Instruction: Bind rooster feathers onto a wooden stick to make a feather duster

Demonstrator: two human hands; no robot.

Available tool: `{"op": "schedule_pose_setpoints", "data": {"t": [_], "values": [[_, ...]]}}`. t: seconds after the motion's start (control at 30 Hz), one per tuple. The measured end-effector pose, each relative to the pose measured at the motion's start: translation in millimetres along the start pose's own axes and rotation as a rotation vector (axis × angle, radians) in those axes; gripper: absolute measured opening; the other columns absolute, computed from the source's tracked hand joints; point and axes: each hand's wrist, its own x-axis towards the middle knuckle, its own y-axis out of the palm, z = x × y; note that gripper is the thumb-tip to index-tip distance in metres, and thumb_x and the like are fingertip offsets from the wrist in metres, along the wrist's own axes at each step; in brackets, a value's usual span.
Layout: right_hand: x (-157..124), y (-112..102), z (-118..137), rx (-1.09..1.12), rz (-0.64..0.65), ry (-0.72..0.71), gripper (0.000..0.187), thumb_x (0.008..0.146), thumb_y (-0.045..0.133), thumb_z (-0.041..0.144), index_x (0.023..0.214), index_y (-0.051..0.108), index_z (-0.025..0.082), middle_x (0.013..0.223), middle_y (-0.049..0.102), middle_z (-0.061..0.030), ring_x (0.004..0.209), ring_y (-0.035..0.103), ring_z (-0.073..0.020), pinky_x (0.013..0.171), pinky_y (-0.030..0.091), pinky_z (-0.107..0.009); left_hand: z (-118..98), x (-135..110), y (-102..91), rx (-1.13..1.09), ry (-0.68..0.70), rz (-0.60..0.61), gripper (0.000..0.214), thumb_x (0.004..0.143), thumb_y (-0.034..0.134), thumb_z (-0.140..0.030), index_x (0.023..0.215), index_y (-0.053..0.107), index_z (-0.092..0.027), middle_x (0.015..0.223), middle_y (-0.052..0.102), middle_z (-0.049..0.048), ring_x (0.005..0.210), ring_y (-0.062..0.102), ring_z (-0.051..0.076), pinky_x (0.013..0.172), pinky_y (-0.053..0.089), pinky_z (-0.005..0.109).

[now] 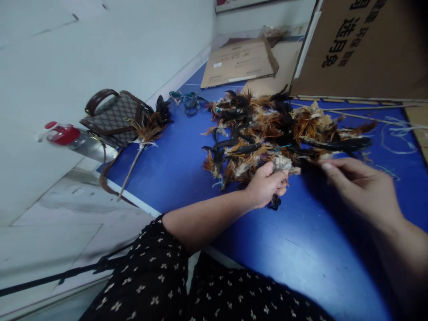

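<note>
a small bunch of feathers (282, 164) is held in the left hand (265, 185), at the near edge of the big feather pile (277, 129), in the middle of the blue table (294, 249). the fingers of this hand are closed around the bunch, with the pale fluffy ends sticking out above the fist and a few dark tips showing below it; it seems the bunch is gripped tight so that the feathers stay together in one bundle. the right hand (363, 189) is just beside it, a little to the right, blurred, with the fingers loosely stretched toward the pile and nothing clearly held in it; probably it is placed there so that single feathers can be picked up easily. the pile itself is spread out loose, brown, black and cream mixed, near enough to be reached by both hands.

to the left of the pile, a finished-looking feather tuft on a thin stick (147, 133) is laid apart from the loose material, at the table edge. a patterned handbag (112, 117) and a bottle with red cap (72, 139) are put beside it against the wall. some blue-green string (187, 100) lies behind, and thin sticks (361, 117) are laid at the far right, before a large cardboard box (364, 49). flat cardboard (239, 62) is resting further back.
</note>
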Motion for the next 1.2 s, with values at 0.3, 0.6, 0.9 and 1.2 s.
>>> {"op": "schedule_pose_setpoints", "data": {"t": [0.3, 0.6, 0.9, 1.2], "values": [[-18, 28, 20, 0.245, 0.196, 0.105, 0.038, 0.085, 0.090, 0.054, 0.104, 0.088, 0.021, 0.087, 0.080, -0.0048, 0.067, 0.065, -0.0136, 0.066, 0.054, -0.026, 4, -2, -3.6, 0.083, -0.020, 0.172, 0.039, 0.089, 0.085, -0.036, 0.098, 0.050, -0.021, 0.074, 0.043, -0.0080, 0.056, 0.035, 0.004, 0.053, 0.024, 0.020], [-17, 28, 26, 0.314, 0.209, -0.092, 0.016, 0.094, 0.085, 0.038, 0.101, 0.086, 0.024, 0.099, 0.081, -0.0036, 0.085, 0.073, -0.0139, 0.080, 0.056, -0.024, 13, -2, -8.2, 0.223, -0.034, 0.319, 0.043, 0.092, 0.083, -0.045, 0.112, 0.054, -0.021, 0.078, 0.045, -0.0077, 0.058, 0.041, 0.006, 0.052, 0.030, 0.020], [-19, 25, 27, 0.247, 0.224, -0.179, 0.022, 0.099, 0.080, 0.038, 0.119, 0.087, 0.030, 0.117, 0.081, -0.0050, 0.107, 0.075, -0.0208, 0.099, 0.059, -0.035, 13, -1, -9.2, 0.211, -0.089, 0.387, 0.037, 0.105, 0.062, -0.055, 0.098, 0.050, -0.020, 0.080, 0.044, -0.0051, 0.057, 0.038, 0.005, 0.050, 0.029, 0.019], [-23, 23, 23, 0.249, 0.398, -0.149, 0.036, 0.106, 0.070, 0.048, 0.137, 0.080, 0.033, 0.143, 0.074, -0.0059, 0.135, 0.068, -0.0293, 0.121, 0.053, -0.051, 13, -2, -12.6, 0.249, -0.118, 0.380, 0.045, 0.102, 0.066, -0.062, 0.102, 0.051, -0.019, 0.082, 0.057, -0.0025, 0.065, 0.059, 0.010, 0.064, 0.053, 0.027]]}}
